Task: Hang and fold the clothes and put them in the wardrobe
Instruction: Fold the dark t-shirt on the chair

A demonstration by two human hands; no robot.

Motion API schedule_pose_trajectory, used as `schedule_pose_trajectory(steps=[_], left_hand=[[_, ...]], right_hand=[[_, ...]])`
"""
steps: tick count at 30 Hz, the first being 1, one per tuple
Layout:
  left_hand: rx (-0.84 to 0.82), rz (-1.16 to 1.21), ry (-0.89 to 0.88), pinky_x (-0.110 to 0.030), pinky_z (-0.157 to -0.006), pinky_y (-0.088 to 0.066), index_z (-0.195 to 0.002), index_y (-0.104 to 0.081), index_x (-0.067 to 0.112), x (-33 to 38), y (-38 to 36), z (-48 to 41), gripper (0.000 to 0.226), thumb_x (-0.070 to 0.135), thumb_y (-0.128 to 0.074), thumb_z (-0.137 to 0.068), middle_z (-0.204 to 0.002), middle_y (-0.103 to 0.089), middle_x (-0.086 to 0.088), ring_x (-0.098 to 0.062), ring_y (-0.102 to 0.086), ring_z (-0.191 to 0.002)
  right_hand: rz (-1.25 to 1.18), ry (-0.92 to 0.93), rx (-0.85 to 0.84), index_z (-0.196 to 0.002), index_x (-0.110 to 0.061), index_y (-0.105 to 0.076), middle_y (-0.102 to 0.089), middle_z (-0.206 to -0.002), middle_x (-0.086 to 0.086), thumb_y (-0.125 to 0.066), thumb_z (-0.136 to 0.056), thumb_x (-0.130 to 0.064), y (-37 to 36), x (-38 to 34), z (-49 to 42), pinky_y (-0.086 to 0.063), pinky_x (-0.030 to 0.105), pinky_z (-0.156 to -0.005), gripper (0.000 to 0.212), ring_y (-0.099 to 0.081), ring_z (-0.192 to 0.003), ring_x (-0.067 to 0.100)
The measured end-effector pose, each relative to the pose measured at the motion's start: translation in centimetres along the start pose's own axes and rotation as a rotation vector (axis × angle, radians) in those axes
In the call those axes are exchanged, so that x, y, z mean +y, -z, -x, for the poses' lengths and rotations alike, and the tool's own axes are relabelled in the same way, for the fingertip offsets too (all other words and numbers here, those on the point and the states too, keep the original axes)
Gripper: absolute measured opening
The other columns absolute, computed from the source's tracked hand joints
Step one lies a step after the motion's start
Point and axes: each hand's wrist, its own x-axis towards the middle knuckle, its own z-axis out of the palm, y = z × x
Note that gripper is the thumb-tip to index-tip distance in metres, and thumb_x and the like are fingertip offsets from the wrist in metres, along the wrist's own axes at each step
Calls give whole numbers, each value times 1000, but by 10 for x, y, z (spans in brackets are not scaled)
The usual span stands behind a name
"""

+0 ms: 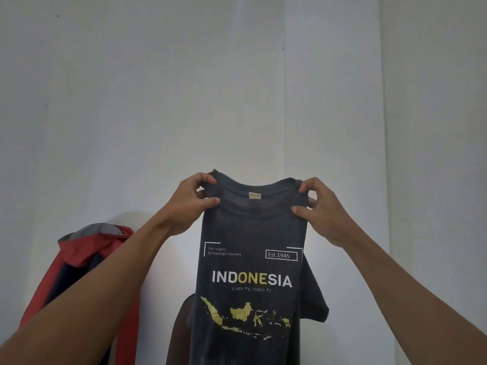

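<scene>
A dark grey T-shirt printed with "INDONESIA" and a yellow map hangs in front of me, front facing me, collar up. My left hand pinches its left shoulder beside the collar. My right hand pinches the right shoulder at the same height. The shirt's sides are drawn inward and one sleeve sticks out at the lower right. Its hem runs below the frame.
A red jacket with grey lining hangs at the lower left against the white wall. A dark brown garment shows behind the shirt's lower left edge. No wardrobe or hanger is in view.
</scene>
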Motion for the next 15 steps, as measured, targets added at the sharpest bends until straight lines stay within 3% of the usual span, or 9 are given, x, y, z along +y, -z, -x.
schedule_pose_trajectory(steps=[5, 10, 15], left_hand=[[78, 267, 18, -28, -75, -58, -98, -63, 10, -5, -14, -2, 35, -22, -54, -88, -98, -66, -3, -21, -67, -85], [98, 462, 55, -27, -71, -59, -100, -65, 9, -11, -28, -2, 38, -23, -47, -89, -104, -66, -9, -19, -71, -85], [59, 314, 72, -30, -69, -60, -64, -70, 19, -28, -35, 8, 48, -17, -53, -91, -91, -71, -7, -23, -70, -77]], right_hand=[[-316, -79, 55, -93, -16, -51, -58, -121, 17, -47, -90, 21, -2, 2, -5, -54, 41, -75, 36, -63, -93, 29], [-530, -133, 32, -90, -14, -52, -61, -111, 14, -45, -92, 19, -10, 8, -9, -59, 36, -68, 34, -62, -94, 30], [-381, -127, -94, -70, -9, -58, -65, -99, 19, -47, -96, 13, -15, 26, -5, -60, 35, -71, 36, -65, -88, 32]])
